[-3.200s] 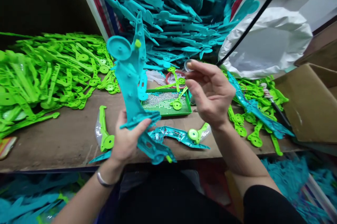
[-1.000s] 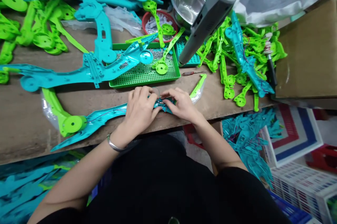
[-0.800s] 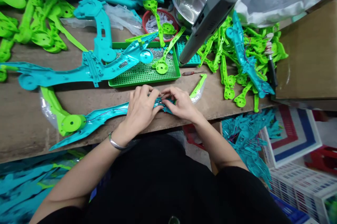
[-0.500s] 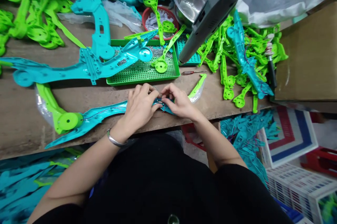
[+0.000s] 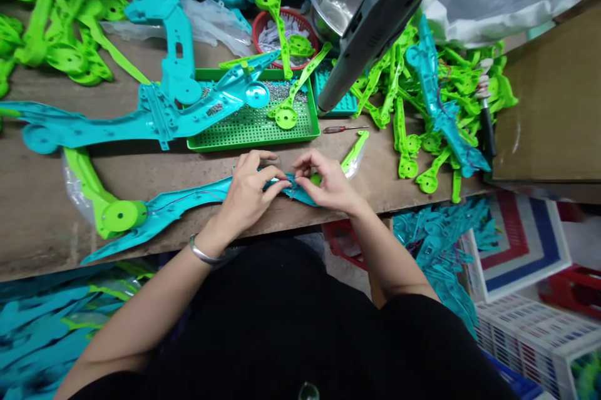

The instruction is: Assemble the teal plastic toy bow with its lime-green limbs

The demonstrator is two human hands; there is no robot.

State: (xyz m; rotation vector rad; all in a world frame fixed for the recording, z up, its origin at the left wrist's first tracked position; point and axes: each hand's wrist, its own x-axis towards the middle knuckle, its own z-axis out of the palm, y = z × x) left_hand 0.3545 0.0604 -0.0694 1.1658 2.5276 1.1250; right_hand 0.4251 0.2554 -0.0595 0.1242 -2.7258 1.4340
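Note:
A long blue plastic shell (image 5: pixel 188 205) lies along the front edge of the bench, with a thin reddish wire (image 5: pixel 209 192) running inside it. My left hand (image 5: pixel 251 190) is over its middle, thumb and forefinger pinched on the wire. Just to the right, my right hand (image 5: pixel 326 182) also pinches fine wire, its fingertips close to the left ones. The wire's ends are too small to make out. A green arm with a round wheel (image 5: pixel 123 217) sits at the shell's left end. Beyond its right end is a smaller green arm with a clear piece (image 5: pixel 355 153).
Behind my hands are a green perforated tray (image 5: pixel 244 136) with screws and a screwdriver (image 5: pixel 345 129). A grey hanging power tool (image 5: pixel 361 43) slants down over the bench. Green parts (image 5: pixel 394 87) pile up at right beside a cardboard box (image 5: pixel 549 99). A large blue shell (image 5: pixel 103 124) lies at left.
My fingertips have drawn slightly apart, and my right hand has shifted a little right. More of the reddish wire shows between them. The blue shell stays in place.

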